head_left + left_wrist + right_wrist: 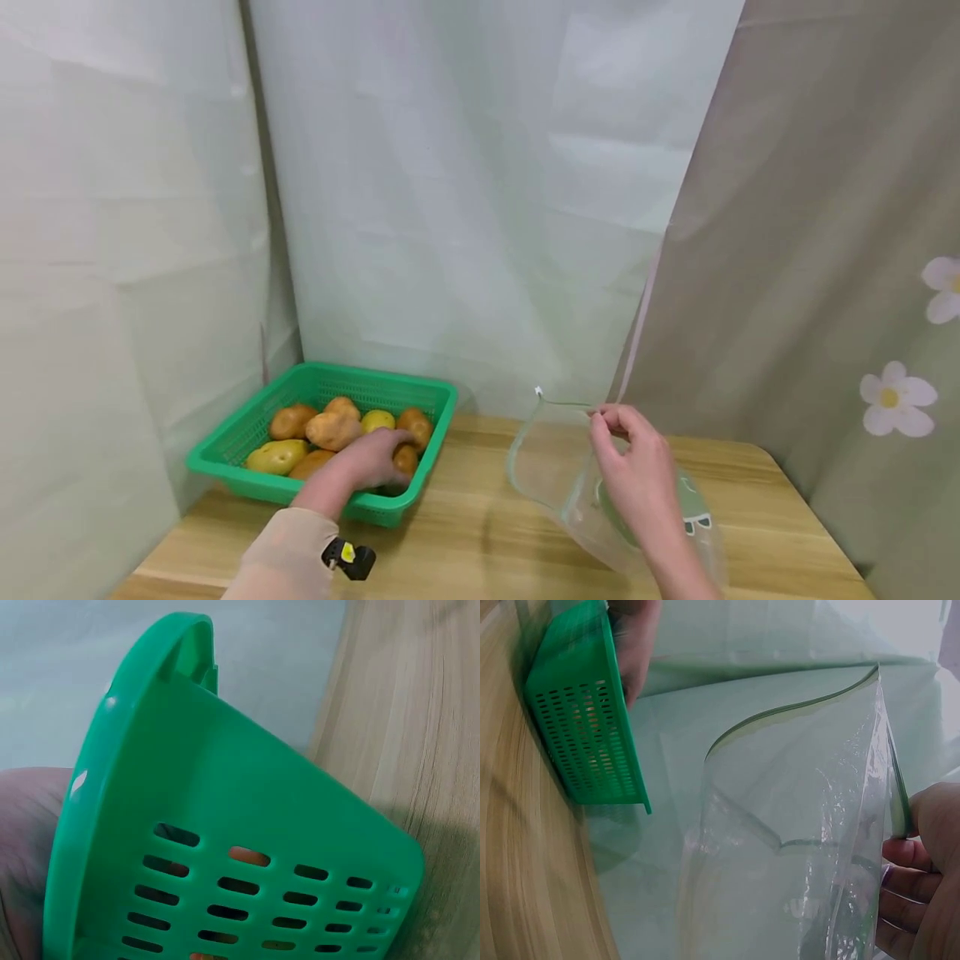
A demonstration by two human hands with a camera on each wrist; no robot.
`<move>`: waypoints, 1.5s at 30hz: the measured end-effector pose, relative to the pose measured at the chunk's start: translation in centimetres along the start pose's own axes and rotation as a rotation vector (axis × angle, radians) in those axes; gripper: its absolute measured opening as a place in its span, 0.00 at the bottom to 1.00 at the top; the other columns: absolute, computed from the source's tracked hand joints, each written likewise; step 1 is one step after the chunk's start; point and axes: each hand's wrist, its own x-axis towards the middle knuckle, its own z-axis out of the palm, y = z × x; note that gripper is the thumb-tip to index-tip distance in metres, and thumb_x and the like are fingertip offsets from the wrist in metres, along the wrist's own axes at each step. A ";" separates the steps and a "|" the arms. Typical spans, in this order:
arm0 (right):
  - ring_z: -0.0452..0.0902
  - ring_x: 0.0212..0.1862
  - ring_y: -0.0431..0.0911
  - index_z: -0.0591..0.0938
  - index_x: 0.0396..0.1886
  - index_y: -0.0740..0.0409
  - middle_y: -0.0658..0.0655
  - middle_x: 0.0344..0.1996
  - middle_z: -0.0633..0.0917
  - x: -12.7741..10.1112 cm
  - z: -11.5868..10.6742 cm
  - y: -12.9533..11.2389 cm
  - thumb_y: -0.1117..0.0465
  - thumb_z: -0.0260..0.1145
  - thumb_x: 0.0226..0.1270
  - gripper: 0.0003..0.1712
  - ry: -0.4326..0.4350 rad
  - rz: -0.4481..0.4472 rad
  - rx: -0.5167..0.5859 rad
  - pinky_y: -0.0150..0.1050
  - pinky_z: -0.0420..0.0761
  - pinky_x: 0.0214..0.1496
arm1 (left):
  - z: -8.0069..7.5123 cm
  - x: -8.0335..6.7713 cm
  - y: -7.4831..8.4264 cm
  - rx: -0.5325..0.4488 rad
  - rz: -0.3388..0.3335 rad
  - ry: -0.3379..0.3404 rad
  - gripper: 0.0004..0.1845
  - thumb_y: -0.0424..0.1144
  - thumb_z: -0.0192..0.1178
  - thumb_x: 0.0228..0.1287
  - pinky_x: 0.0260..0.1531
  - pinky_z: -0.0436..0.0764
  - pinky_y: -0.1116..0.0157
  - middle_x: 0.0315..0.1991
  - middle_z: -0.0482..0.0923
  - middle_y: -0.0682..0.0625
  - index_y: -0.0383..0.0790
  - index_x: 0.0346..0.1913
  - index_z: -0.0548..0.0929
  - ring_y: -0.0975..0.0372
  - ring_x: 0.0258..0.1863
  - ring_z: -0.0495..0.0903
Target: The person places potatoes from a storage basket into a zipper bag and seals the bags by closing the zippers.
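In the head view my left hand (375, 460) is down inside the green basket (441, 429). Its fingers and thumb curl round a brown potato (406, 460) at the basket's right side. The left wrist view shows mostly the basket's slotted wall (247, 787), which hides the fingertips. My right hand (637, 467) pinches the edge of a clear zip bag (551, 450) between thumb and forefinger. The bag's mouth gapes toward the basket, and its green-lined rim (780, 711) stands out in the right wrist view. Part of a green print shows behind the right forearm.
More potatoes lie in the basket, among them a yellow one (277, 457) and a pale brown one (333, 431). Basket and bag are on a wooden table (465, 550). Pale curtains (465, 208) hang close behind and at the left, with a grey-brown one (780, 250) at the right.
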 end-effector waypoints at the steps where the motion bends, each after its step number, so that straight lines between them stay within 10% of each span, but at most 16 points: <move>1: 0.87 0.58 0.54 0.85 0.34 0.54 0.55 0.58 0.90 0.0 -0.1 0.0 0.58 0.66 0.84 0.13 0.001 -0.004 -0.001 0.60 0.86 0.61 | 0.0 0.1 0.1 0.002 0.003 0.000 0.38 0.43 0.80 0.53 0.60 0.82 0.44 0.58 0.87 0.43 0.37 0.70 0.85 0.49 0.55 0.84; 29: 0.87 0.58 0.55 0.86 0.37 0.58 0.56 0.58 0.90 1.4 -1.0 0.3 0.56 0.65 0.85 0.14 0.019 -0.025 -0.005 0.58 0.84 0.61 | -2.3 2.1 1.6 0.040 -0.024 -0.001 0.45 0.46 0.80 0.52 0.61 0.80 0.41 0.65 0.79 0.31 0.36 0.75 0.80 0.40 0.62 0.79; 45: 0.86 0.57 0.55 0.86 0.36 0.57 0.56 0.57 0.90 1.3 -1.2 0.6 0.57 0.65 0.85 0.14 0.012 -0.034 -0.002 0.58 0.85 0.61 | -5.4 -0.4 8.2 -0.089 -0.108 0.148 0.49 0.43 0.80 0.65 0.68 0.77 0.37 0.72 0.70 0.24 0.25 0.81 0.67 0.35 0.67 0.77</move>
